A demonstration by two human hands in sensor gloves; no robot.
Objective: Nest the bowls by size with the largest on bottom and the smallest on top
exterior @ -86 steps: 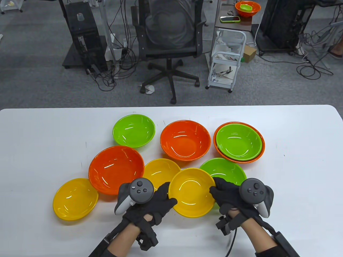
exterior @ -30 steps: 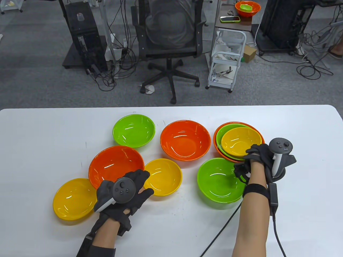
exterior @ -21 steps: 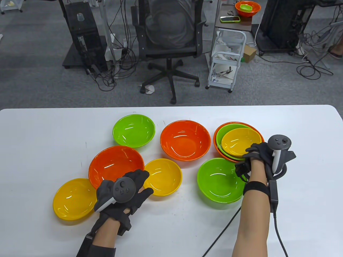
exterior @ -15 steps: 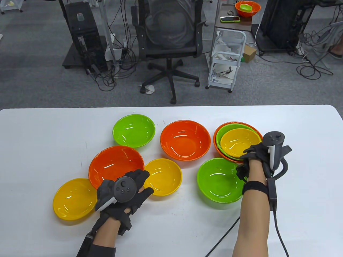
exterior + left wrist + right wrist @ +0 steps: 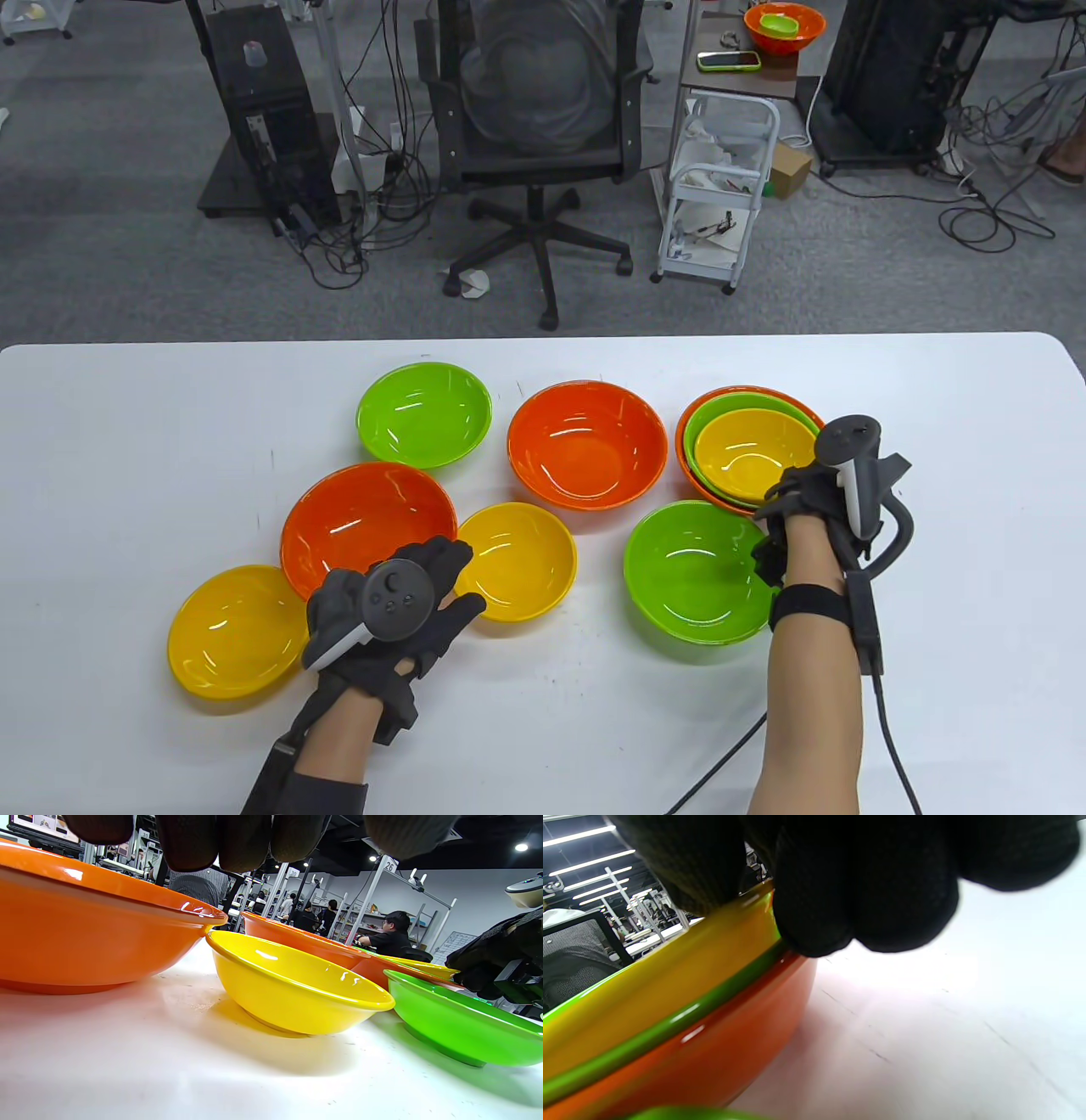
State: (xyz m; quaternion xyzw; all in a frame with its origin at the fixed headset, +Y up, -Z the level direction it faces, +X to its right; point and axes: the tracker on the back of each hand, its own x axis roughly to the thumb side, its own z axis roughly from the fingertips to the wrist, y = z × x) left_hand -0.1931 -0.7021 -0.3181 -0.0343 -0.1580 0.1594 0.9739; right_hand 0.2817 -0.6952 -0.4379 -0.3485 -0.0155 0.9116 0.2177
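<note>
At the right, a yellow bowl (image 5: 751, 450) sits nested in a green bowl (image 5: 706, 424) inside an orange bowl (image 5: 684, 463). My right hand (image 5: 789, 497) holds the yellow bowl's near right rim. In the right wrist view my fingers (image 5: 861, 899) pinch that yellow rim (image 5: 670, 980) above the green rim (image 5: 670, 1027) and the orange wall (image 5: 704, 1065). My left hand (image 5: 441, 586) rests open and empty, palm down, between a large orange bowl (image 5: 365, 526) and a small yellow bowl (image 5: 517, 556); both also show in the left wrist view (image 5: 85, 933) (image 5: 288, 984).
Loose bowls lie on the white table (image 5: 933, 594): a yellow one (image 5: 233, 632) at front left, a green one (image 5: 424, 413) at the back, an orange one (image 5: 585, 441) in the middle, a green one (image 5: 691, 569) by my right wrist. An office chair stands beyond the far edge.
The yellow bowl my hands held at front centre now sits in the right stack. Over the last second it settled deeper and leftward, my right hand following. My left hand drew back left.
</note>
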